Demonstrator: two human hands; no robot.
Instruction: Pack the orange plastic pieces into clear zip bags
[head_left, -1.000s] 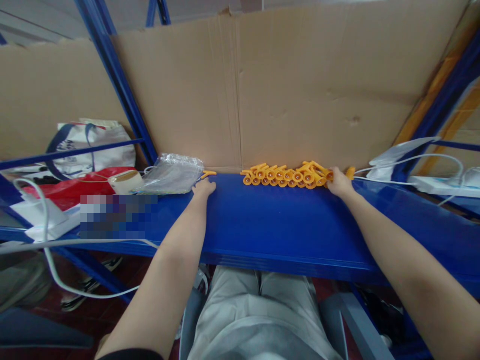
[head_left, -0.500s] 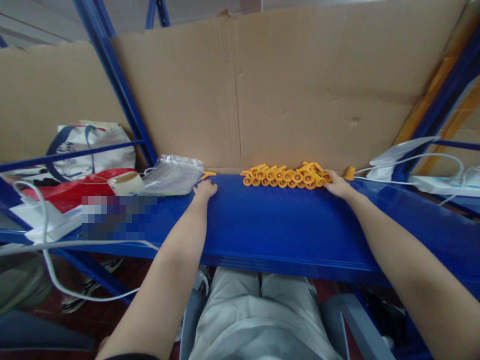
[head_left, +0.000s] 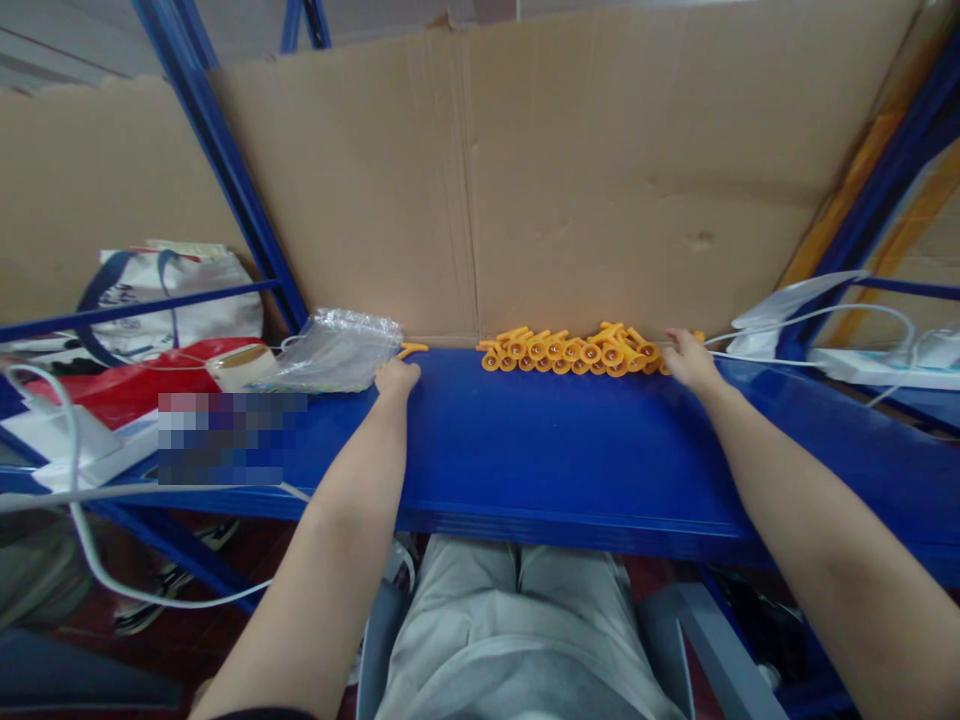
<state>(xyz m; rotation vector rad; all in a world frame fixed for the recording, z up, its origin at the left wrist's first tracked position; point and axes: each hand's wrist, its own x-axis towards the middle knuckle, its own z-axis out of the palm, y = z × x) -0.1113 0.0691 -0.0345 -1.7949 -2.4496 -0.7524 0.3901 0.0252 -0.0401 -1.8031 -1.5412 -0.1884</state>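
Yellow funnel-shaped plastic pieces (head_left: 566, 352) lie stacked in a row at the back of the blue shelf, their round open ends facing me. At the row's right end is my right hand (head_left: 691, 362), its fingers apart and reaching toward the back. A separate yellow piece is mostly hidden behind that hand. To the left, my left hand (head_left: 397, 376) rests on the shelf by the edge of a clear plastic bag (head_left: 337, 352), fingers apart and partly hidden. Just beyond it lies another yellow piece (head_left: 412, 348).
A tall cardboard sheet (head_left: 570, 180) backs the blue shelf (head_left: 547, 440). Red material (head_left: 142, 375), a tape roll (head_left: 241, 366) and a white cloth bag (head_left: 180, 298) are at left. White cables (head_left: 75, 500) loop over the left edge. A white power strip (head_left: 885, 368) lies at right.
My right hand has shifted right and back, off the row's end toward the separate yellow piece. My left hand has slid slightly left. The view has moved a little.
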